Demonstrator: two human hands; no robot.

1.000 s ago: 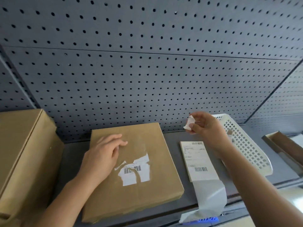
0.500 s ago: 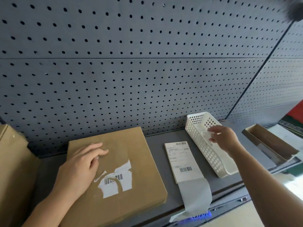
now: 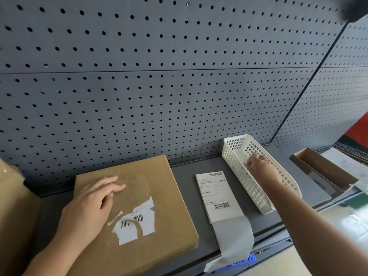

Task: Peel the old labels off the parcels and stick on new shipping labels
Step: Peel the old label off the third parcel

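A left hand (image 3: 89,204) is lying flat, fingers straight, on the brown parcel (image 3: 169,196) on a grey shelf (image 3: 187,188). The parcel's torn old label (image 3: 135,224) is showing a barcode. Just beside the parcel, the new shipping label (image 3: 217,194) is lying with two barcodes and print too small to read. The right hand (image 3: 258,166) is reaching into a white basket (image 3: 249,184), fingertips perhaps bunched; whether they are gripping anything cannot be told.

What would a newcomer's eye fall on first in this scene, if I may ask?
Most striking is the half-torn old label on the flat brown parcel, lower left, with the left hand resting flat beside it. At right, the right hand reaches into a white basket; a new shipping label lies between.
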